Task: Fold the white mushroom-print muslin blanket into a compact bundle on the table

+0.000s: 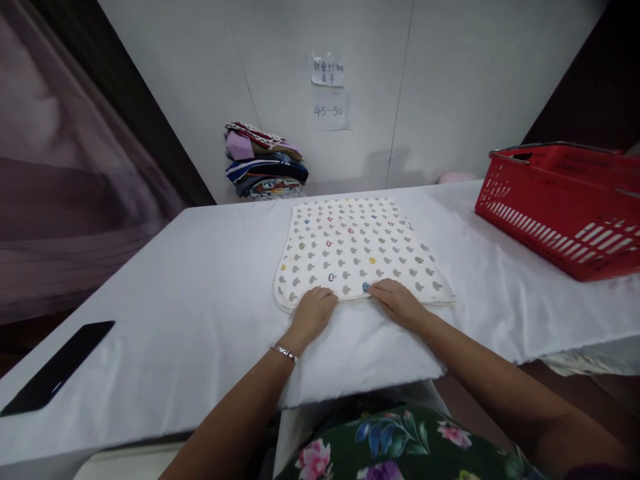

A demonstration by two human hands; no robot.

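Note:
A folded cream cloth (345, 257), printed with grey and a few coloured mushroom shapes, lies flat on the white-covered table. Its near left corner is rounded, and layers show along the near edge. My left hand (315, 310), with a silver bracelet at the wrist, is closed at that near edge, left of the middle. Further right, my right hand (397, 301) holds the same edge, its fingertips over a blue mushroom print. Both thumbs are partly hidden, and the hands are a short gap apart.
On the right of the table (215, 280) stands a red plastic basket (555, 213). A stack of folded fabrics (267, 160) rises at the back, against the wall. A black flat object, perhaps a phone (60, 367), lies at the left. Two paper signs (331, 110) hang on the wall.

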